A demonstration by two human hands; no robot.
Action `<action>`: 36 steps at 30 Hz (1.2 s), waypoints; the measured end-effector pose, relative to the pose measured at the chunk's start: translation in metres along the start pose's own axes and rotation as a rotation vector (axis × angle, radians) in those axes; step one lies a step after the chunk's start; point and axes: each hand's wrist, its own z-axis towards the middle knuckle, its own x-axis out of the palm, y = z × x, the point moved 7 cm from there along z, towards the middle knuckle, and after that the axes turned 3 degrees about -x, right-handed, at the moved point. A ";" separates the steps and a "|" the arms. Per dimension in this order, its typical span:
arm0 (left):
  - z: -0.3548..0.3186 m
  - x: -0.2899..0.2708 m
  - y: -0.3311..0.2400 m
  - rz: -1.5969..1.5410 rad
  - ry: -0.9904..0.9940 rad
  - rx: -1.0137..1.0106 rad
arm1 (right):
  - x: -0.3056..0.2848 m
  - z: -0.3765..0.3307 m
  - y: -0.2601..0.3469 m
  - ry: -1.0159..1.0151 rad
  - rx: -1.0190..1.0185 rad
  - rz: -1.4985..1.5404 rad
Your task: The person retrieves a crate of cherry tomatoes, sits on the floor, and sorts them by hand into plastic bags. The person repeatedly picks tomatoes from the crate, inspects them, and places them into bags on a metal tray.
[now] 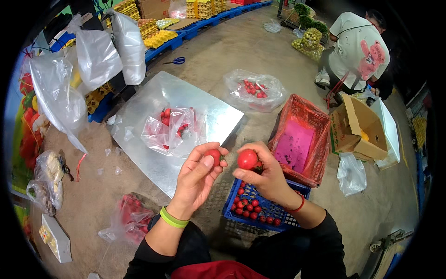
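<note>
Here: left hand (pixel 196 174), right hand (pixel 268 176) each holding red produce (pixel 247 159).

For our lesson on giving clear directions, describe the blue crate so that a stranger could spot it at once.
Start at the broad silver metal plate, then move right to the person's right hand. The blue crate lies partly hidden beneath that hand, nearer the person than the red crate. Unlike that neighbour, it is blue and holds loose, round red produce.

Blue scissors (pixel 179 60) — cardboard box (pixel 355 122)
</note>
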 end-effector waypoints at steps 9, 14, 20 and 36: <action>-0.003 0.007 0.012 0.295 0.007 -0.045 | 0.006 -0.003 0.015 -0.048 -0.122 -0.440; -0.005 0.007 0.011 0.488 0.082 0.006 | 0.019 0.000 0.019 -0.001 -0.149 -0.629; -0.007 -0.002 0.014 -0.149 0.159 -0.141 | 0.018 0.002 0.027 -0.019 -0.086 -0.179; -0.005 -0.002 0.005 -0.112 0.030 -0.109 | 0.006 0.000 -0.008 0.011 0.273 0.765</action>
